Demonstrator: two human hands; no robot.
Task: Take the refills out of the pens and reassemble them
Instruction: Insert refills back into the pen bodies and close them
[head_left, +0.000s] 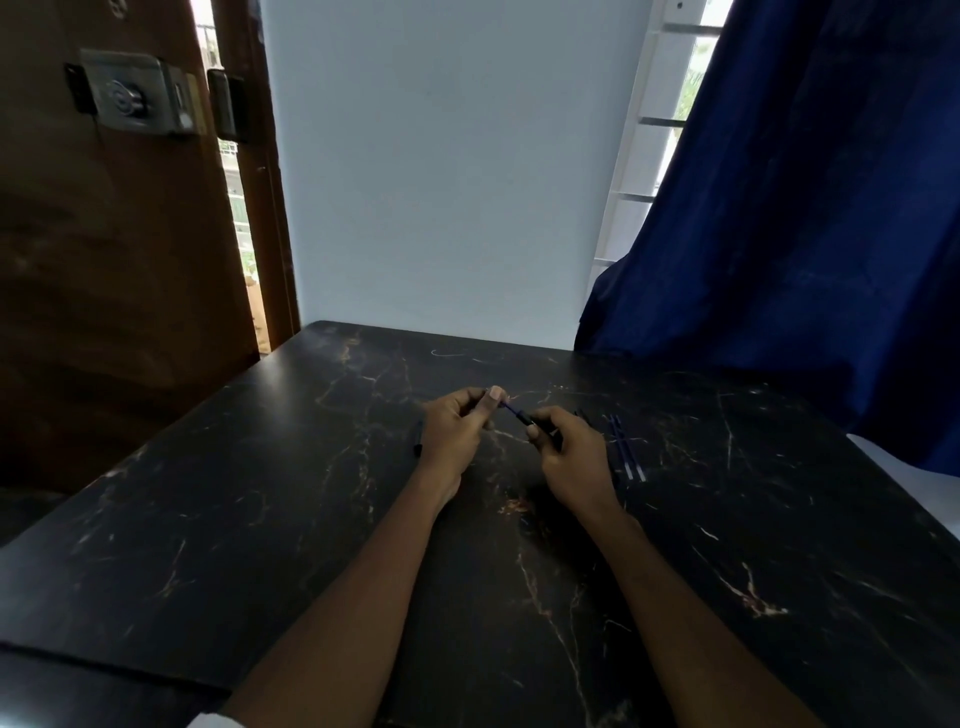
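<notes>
**Refill half out of pen, both hands on it**

L hand pinches the blue refill at its far end, thumb and forefinger closed on it just above the worktop. R hand is wrapped round the black pen, fingers curled tight on the barrel. The refill runs between the two hands, short blue stretch showing, its near end at the pen's mouth; can't tell how much is inside. Hands close together, not touching, both near mid worktop, forearms coming in from the bottom edge.

Just left of the L hand, a small black pen part lies on the worktop, partly hidden by the hand. Right of the R hand, 2 loose refills lie side by side, roughly parallel, pointing away from the person. More dark bits sit just beyond the R hand's knuckles; too dark to tell what they are.

Worktop is black w/ marble-like veins. Behind it: pale wall, wooden door w/ metal lock at left, blue curtain over a window at right.
</notes>
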